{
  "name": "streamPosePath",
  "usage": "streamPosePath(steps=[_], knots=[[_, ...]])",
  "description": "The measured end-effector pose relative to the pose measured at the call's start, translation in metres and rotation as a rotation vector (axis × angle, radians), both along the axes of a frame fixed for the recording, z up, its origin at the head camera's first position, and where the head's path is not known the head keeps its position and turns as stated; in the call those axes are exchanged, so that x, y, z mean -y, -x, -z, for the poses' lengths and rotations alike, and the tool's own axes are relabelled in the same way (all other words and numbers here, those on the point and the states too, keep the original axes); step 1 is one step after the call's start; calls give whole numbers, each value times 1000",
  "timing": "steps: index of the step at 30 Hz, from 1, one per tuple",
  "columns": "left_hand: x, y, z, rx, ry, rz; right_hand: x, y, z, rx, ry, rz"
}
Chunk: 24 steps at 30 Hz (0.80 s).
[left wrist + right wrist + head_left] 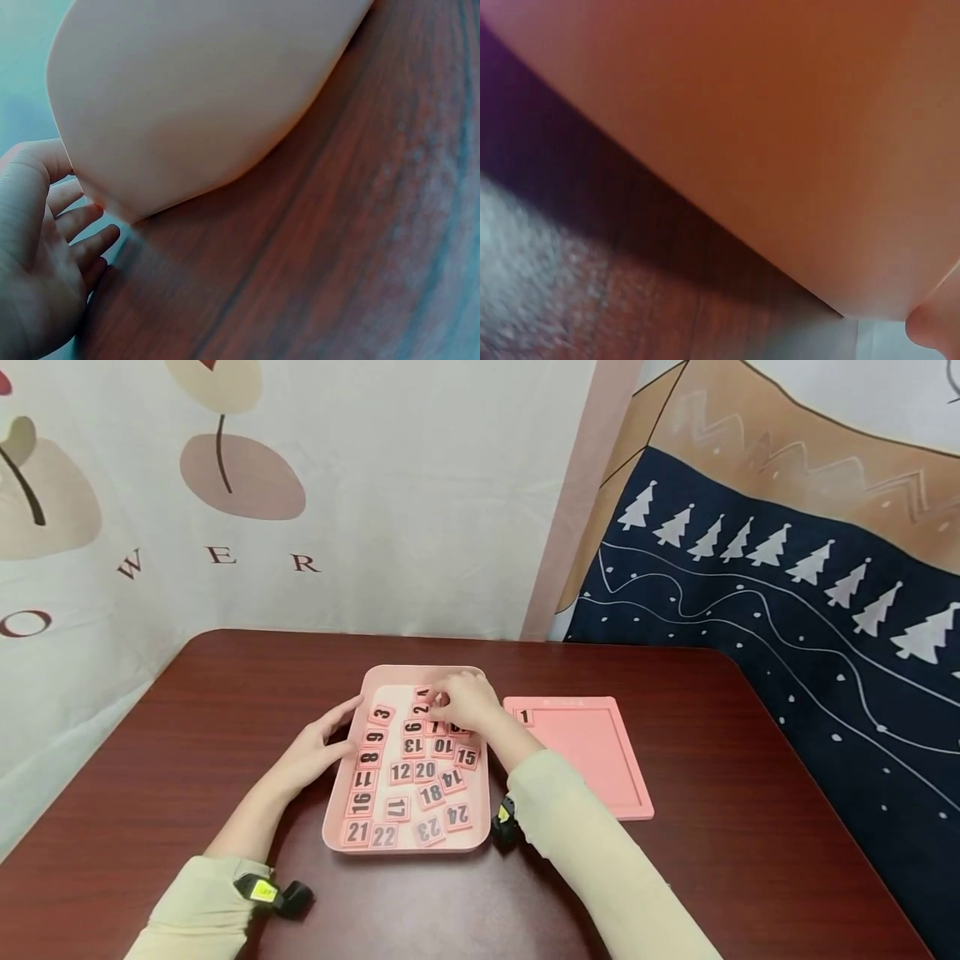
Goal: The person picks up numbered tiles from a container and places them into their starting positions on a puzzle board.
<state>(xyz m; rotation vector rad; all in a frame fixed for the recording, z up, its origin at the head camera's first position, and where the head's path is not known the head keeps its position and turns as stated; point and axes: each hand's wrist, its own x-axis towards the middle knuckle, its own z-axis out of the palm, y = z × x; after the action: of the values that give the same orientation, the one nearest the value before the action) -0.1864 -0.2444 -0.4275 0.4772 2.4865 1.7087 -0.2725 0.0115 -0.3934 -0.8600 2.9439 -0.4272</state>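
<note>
A pink tray (330,827) holds several square number tiles, among them a 3 tile (381,715), a 15 tile (466,757) and a 21 tile (357,833). At its left side, my left hand (311,752) touches the rim with thumb and fingertips; the left wrist view shows the loosely bent fingers (96,244) by the tray's outer wall. My right hand (467,702) reaches over the tray's far right part, its bent thumb and forefinger beside the 2 tile (420,710). Whether they grip it cannot be made out. The right wrist view mostly shows the tray's blurred wall (780,150).
Right of the tray lies a flat pink frame board (581,760) with a 1 tile (524,717) in its top left corner. My right forearm passes over the tray's right edge. Both stand on a dark red wooden table (712,827), with printed cloths (420,510) hanging behind.
</note>
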Motion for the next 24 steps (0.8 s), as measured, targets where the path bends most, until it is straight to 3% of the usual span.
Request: streamPosePath(steps=[11,24], knots=[[0,-1,1,5,8,-5,3,0,1,8,-25,31],[3,-1,6,-10,-6,9,7,-3,6,-40,-37,55]])
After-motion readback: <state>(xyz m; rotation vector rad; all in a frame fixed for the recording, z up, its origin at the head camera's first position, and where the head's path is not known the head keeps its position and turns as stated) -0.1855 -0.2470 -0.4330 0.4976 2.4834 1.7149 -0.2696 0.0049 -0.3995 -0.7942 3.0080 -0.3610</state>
